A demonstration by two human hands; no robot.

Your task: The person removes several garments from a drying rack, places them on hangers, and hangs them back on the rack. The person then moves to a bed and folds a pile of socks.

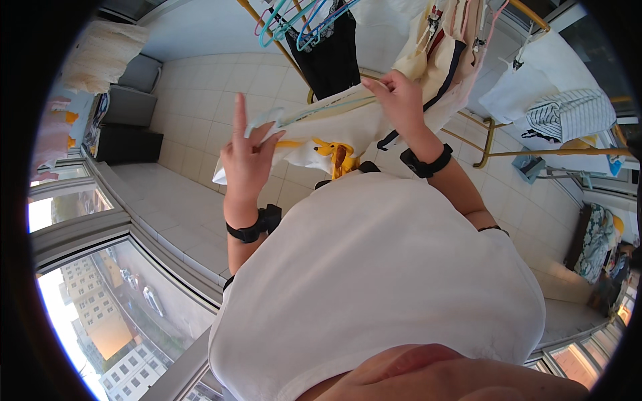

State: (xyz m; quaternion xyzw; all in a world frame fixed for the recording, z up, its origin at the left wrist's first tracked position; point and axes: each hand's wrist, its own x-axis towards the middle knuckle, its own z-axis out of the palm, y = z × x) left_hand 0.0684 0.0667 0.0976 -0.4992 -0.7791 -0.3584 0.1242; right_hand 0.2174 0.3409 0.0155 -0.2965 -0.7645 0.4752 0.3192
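A pale cream cloth item (361,116) with a yellow cartoon dog print and a band bearing writing is stretched between my hands, in front of my waist. My left hand (248,150) pinches its left end between thumb and fingers, with the index finger pointing up; a bit of pale translucent material shows at that pinch. My right hand (401,103) grips the upper right edge of the cloth, fingers closed on it. Close beyond my right hand hang cream garments with dark trim (444,65). What lies under the fingers is hidden.
A gold-coloured drying rack (484,145) stands ahead and right, holding white cloth and a striped garment (569,113). Coloured hangers (313,30) and a black lace-trimmed garment (328,60) hang ahead. Grey boxes (131,105) stand at the left, near a window ledge (165,200).
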